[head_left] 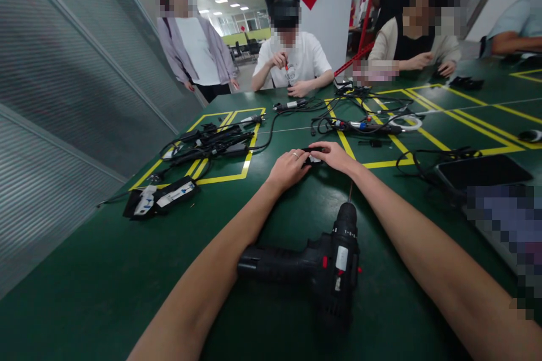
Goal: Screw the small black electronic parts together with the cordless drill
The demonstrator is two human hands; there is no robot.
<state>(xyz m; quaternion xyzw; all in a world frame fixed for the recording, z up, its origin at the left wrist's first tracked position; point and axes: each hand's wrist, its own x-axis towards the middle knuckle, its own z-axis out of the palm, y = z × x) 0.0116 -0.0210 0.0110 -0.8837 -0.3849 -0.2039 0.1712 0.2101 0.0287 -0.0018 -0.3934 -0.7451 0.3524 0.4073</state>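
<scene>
Left hand (289,170), right hand (333,158) grip opposite ends of black part (314,158), likely steadying it; drill (339,262) lies near on bench (127,276), presumably for easy reach.

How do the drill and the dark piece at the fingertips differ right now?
The drill lies on the table, ungripped; the dark piece is between the left hand and right hand. The drill shows nearly whole, while the hands hide much of the dark piece. Both look mainly black with some white.
</scene>
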